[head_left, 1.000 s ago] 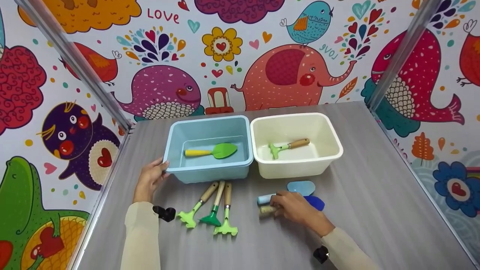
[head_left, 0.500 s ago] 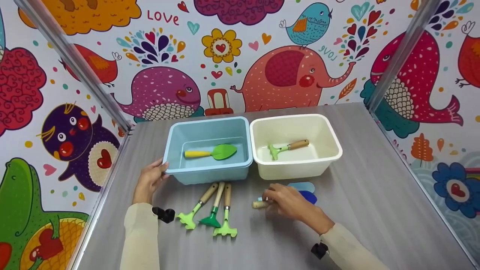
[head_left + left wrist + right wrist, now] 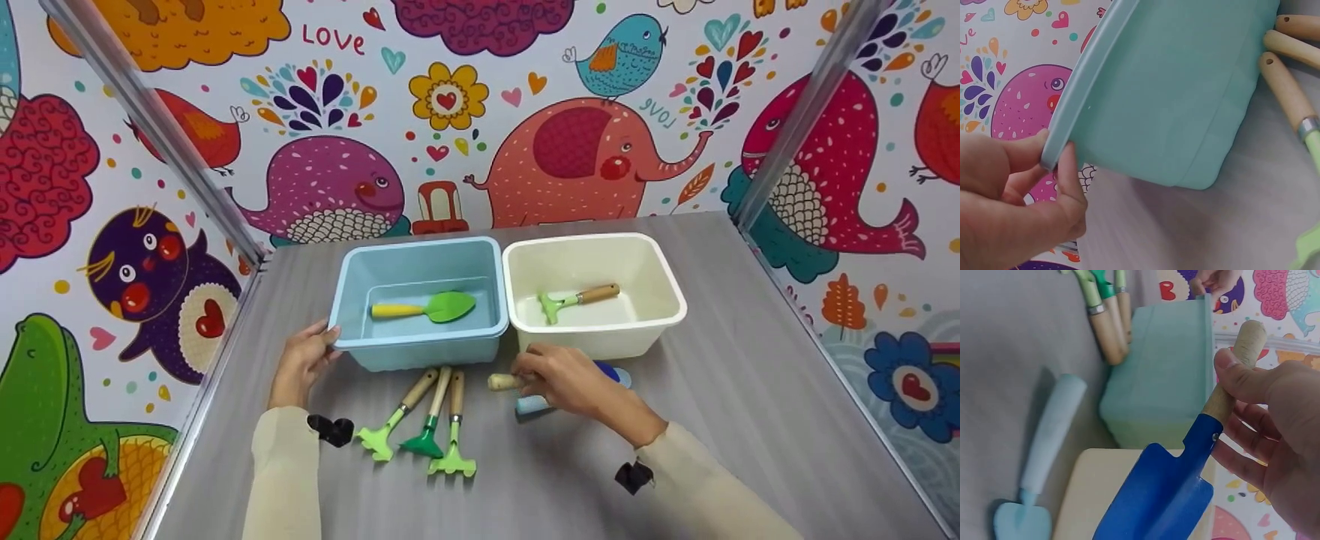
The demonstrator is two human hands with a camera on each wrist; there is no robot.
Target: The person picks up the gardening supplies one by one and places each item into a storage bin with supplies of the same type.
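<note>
My right hand (image 3: 566,382) grips the wooden handle of a blue trowel (image 3: 1168,489), lifted in front of the cream tub (image 3: 600,343). Below it on the table lies a light blue trowel (image 3: 1053,439). With thumb and fingers my left hand (image 3: 1027,197) pinches the rim corner of the light blue tub (image 3: 420,352). Inside that tub rests a green trowel (image 3: 450,306) with a yellow handle. The cream tub holds a small green rake (image 3: 577,298) with a wooden handle.
In front of the blue tub lie three wooden-handled tools: two light green rakes (image 3: 452,465) and a darker green tool (image 3: 424,442) between them. Patterned walls (image 3: 450,172) enclose the grey table (image 3: 750,360) at the back and sides.
My right hand has picked up the blue trowel from beside the light blue one and moved it up and left toward the tubs. My left hand stays on the blue tub's rim.
</note>
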